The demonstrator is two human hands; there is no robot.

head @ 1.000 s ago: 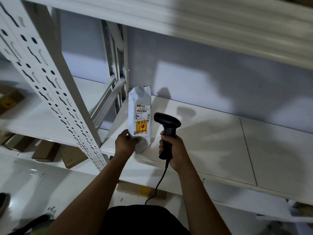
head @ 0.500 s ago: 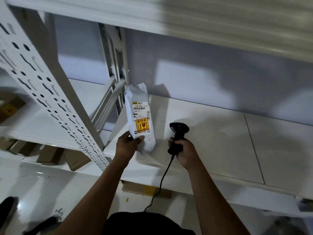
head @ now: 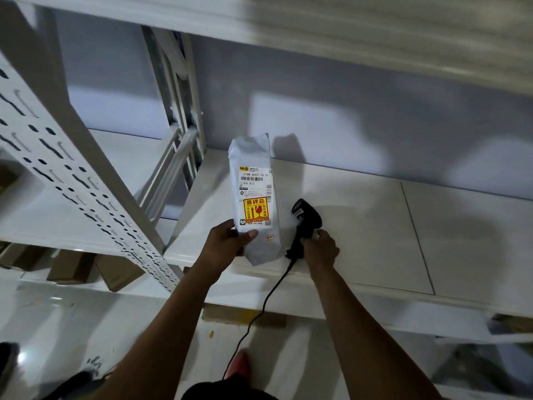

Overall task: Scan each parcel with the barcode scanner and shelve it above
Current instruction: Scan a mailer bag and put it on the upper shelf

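Slim grey-white plastic mailer parcel, soft and creased, stood upright at frame centre over the front left of the smooth white metal shelf board; contact with the board could not be told. It bore a white barcode label and a yellow-and-red square sticker. Left hand gripped its lower left edge, thumb across the front. Right hand was curled round the handle of the black plastic barcode scanner, just right of the parcel. A thin black cable hung below.
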